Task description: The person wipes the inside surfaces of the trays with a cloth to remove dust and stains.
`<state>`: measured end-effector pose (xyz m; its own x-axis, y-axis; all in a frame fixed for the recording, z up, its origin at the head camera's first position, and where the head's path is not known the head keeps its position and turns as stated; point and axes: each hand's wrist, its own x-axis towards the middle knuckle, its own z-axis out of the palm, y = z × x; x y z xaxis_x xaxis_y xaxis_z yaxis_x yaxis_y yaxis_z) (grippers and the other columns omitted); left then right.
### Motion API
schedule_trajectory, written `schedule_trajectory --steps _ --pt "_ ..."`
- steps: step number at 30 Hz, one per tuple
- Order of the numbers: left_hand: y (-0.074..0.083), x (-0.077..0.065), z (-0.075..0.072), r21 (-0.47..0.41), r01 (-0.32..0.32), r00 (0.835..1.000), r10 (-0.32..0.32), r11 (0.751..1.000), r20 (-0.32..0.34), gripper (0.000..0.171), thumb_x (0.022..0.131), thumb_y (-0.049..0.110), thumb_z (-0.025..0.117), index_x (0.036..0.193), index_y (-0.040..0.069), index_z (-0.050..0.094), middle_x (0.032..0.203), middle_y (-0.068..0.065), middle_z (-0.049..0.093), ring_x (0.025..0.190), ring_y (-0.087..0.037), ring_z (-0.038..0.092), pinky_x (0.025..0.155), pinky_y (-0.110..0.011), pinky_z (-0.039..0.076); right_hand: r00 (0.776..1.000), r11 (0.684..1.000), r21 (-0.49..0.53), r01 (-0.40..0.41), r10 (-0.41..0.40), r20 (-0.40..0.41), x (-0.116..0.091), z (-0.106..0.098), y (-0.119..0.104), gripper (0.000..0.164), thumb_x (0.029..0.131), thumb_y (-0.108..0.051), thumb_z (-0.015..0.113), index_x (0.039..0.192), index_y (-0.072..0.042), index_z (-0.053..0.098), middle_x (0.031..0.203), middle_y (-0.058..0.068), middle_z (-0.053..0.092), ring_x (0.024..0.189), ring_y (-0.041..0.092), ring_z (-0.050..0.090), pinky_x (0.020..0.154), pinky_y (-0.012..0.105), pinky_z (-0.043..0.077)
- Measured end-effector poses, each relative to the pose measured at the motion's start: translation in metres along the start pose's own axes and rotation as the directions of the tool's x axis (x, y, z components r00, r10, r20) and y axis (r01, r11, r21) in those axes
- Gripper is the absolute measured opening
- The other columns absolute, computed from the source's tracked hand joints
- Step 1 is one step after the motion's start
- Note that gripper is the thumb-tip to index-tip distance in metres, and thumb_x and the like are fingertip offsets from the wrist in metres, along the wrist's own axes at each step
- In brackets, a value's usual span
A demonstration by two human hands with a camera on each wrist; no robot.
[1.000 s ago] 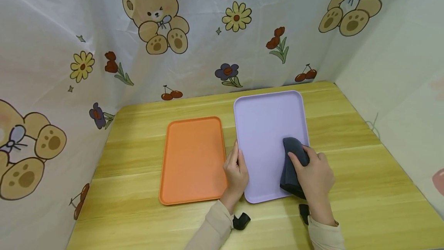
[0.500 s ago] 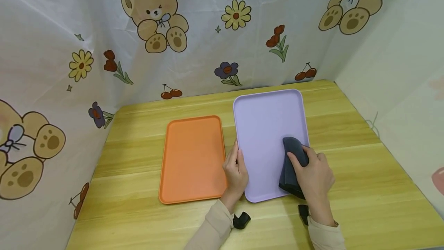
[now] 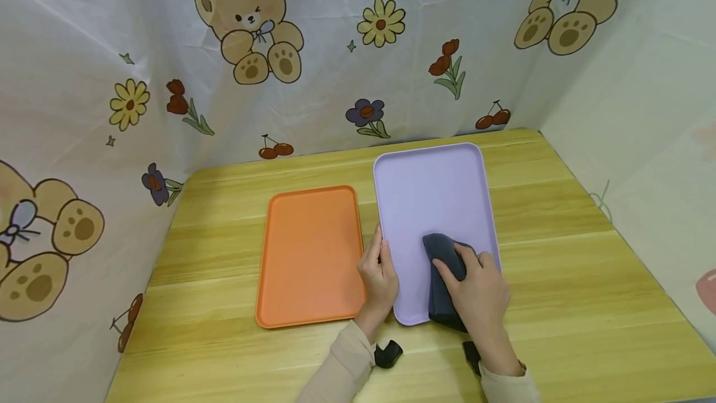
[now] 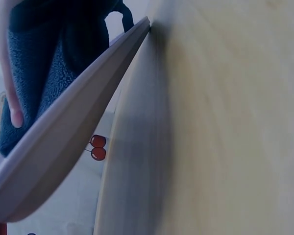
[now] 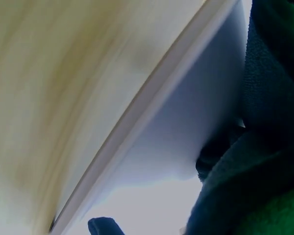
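Note:
A lilac rectangular tray (image 3: 427,194) is tilted up off the wooden table, as its raised edge (image 4: 83,112) shows in the left wrist view. My left hand (image 3: 378,278) holds it by its left side, with the thumb at the rim; the other fingers are partly hidden behind it. My right hand (image 3: 481,291) grips a folded dark blue-grey cloth (image 3: 440,288) and presses it on the lower part of the tray. The fuzzy weave of the cloth (image 4: 44,73) shows in the left wrist view. In the right wrist view the cloth (image 5: 272,93) lies against the tray's inner face.
An orange tray (image 3: 310,257) lies flat on the table (image 3: 576,278), just left of my left hand. Behind the table hangs a white sheet (image 3: 324,79) printed with bears and flowers. Another pale sheet (image 3: 632,117) borders the right side.
My right hand has moved the cloth leftward across the tray, from near its right edge to its lower middle. The tray has shifted slightly left; my left hand keeps its hold.

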<state>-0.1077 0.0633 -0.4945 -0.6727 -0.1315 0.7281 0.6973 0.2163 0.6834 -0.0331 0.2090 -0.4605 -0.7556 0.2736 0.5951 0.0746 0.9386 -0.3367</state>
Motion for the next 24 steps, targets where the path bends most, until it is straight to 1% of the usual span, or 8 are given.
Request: schedule_trajectory --steps 3,7,14,18,24 --pt "0.0 0.001 0.0 0.005 0.003 1.0 -0.002 1.0 -0.005 0.037 0.089 -0.021 0.048 0.126 -0.021 0.053 0.124 -0.032 0.061 0.115 -0.038 0.061 0.094 -0.03 0.051 0.999 0.999 0.024 0.044 -0.043 -0.019 -0.002 0.002 -0.006 0.051 0.068 -0.039 0.087 0.105 -0.007 0.073 0.067 0.012 0.051 0.04 0.015 0.034 0.037 0.024 0.023" --pt "0.0 0.002 0.0 0.007 0.023 1.0 -0.023 1.0 -0.009 0.037 0.09 -0.018 0.049 0.126 -0.02 0.054 0.122 -0.03 0.063 0.112 -0.036 0.063 0.093 -0.028 0.052 0.997 0.996 0.054 0.076 -0.075 -0.026 -0.004 0.002 -0.015 0.051 0.066 -0.038 0.088 0.104 -0.008 0.074 0.066 0.009 0.049 0.042 0.013 0.035 0.038 0.023 0.023" --pt "0.0 0.002 0.0 0.004 0.028 1.0 -0.028 1.0 -0.006 0.036 0.091 -0.016 0.048 0.127 -0.019 0.054 0.123 -0.03 0.063 0.113 -0.036 0.063 0.093 -0.029 0.053 0.995 0.995 0.041 0.093 -0.094 0.024 -0.009 0.002 -0.029 0.051 0.064 -0.038 0.09 0.103 -0.01 0.074 0.066 0.006 0.046 0.043 0.011 0.032 0.039 0.021 0.021" --pt "0.0 0.002 0.0 -0.009 0.048 0.999 -0.048 0.999 0.003 0.036 0.092 -0.016 0.048 0.127 -0.019 0.053 0.125 -0.029 0.062 0.116 -0.035 0.061 0.095 -0.026 0.051 0.993 0.993 0.036 0.114 -0.115 0.036 -0.012 0.002 -0.035 0.052 0.062 -0.039 0.091 0.103 -0.011 0.074 0.066 0.005 0.046 0.044 0.013 0.035 0.038 0.021 0.021" --pt "-0.001 0.004 0.0 -0.016 0.03 1.0 -0.03 0.999 -0.002 0.037 0.089 -0.02 0.048 0.126 -0.02 0.053 0.124 -0.029 0.062 0.114 -0.037 0.061 0.094 -0.026 0.051 0.985 0.987 0.045 0.156 -0.159 0.064 -0.014 0.003 -0.038 0.052 0.062 -0.039 0.091 0.103 -0.011 0.075 0.067 0.005 0.047 0.046 0.012 0.035 0.038 0.021 0.024"
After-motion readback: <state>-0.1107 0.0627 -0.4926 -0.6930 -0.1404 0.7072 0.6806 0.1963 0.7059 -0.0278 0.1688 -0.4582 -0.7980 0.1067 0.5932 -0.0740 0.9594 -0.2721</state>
